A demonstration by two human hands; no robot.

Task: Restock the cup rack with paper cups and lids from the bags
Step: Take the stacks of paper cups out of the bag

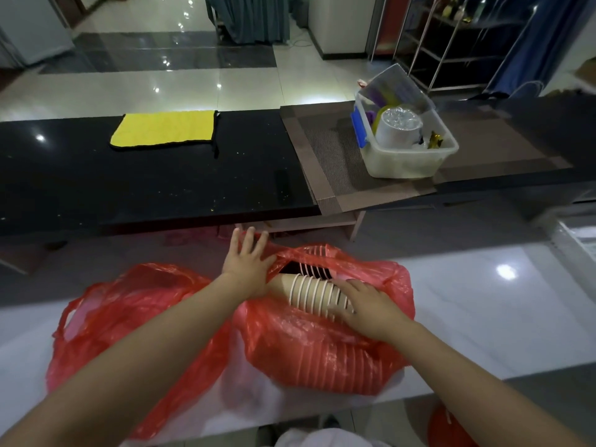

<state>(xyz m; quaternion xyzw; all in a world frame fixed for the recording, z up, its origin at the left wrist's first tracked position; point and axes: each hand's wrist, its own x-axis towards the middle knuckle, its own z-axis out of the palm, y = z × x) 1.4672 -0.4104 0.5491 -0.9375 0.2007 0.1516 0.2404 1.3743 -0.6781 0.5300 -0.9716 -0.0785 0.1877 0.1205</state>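
Two red plastic bags lie on the white counter in front of me. The right bag (322, 346) is open at its top and shows a nested stack of brown paper cups (314, 293) with white rims, lying on its side. More cups show through the plastic lower down. My left hand (248, 262) is spread flat with straight fingers against the bag's opening at the left. My right hand (364, 306) rests on the right end of the cup stack, fingers laid over it. The left bag (135, 317) lies crumpled under my left forearm.
Beyond the white counter (483, 301) runs a black counter with a yellow cloth (164, 129) at the left. On a brown mat (322, 156) stands a clear plastic bin (406, 153) holding a wrapped stack of lids or cups and small items. No cup rack is in view.
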